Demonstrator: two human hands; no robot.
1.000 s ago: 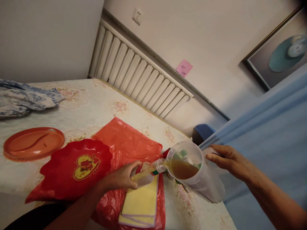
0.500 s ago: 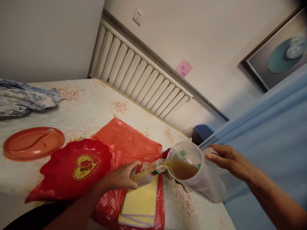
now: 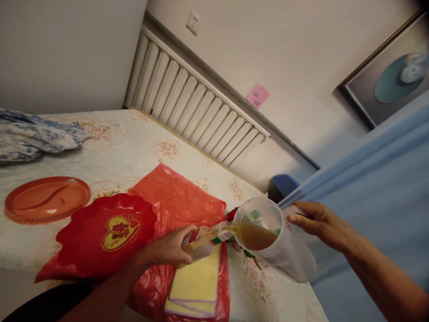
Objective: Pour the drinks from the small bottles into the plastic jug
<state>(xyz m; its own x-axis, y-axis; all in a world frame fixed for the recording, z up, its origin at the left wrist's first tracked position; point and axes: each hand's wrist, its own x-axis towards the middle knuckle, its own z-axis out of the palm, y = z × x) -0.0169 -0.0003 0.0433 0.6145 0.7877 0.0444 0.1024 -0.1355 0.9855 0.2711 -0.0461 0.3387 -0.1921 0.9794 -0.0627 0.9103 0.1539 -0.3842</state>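
Observation:
My left hand (image 3: 172, 247) is wrapped round a clear bottle (image 3: 203, 248) with a green and red label and some yellowish liquid inside. The bottle leans, its open neck touching or almost touching the rim of a translucent plastic jug (image 3: 291, 264). My right hand (image 3: 318, 223) grips the jug by its handle and keeps it tilted. Brownish liquid (image 3: 256, 237) lies in the jug up to the rim by the bottle's mouth, and a thin stream shows between the two; its direction I cannot tell. Something green is also inside the jug.
Yellow cloths (image 3: 196, 284) lie on a red plastic bag (image 3: 177, 197) below the bottle. To the left are a red scalloped tray (image 3: 80, 232), an orange oval lid (image 3: 47, 200) and a bunched blue-and-white cloth (image 3: 36, 136). A radiator (image 3: 197, 100) and blue curtain (image 3: 385, 192) border the table.
Hardly anything differs. Both hands, the bottle and the jug stay in the same place, with the jug's liquid near its rim.

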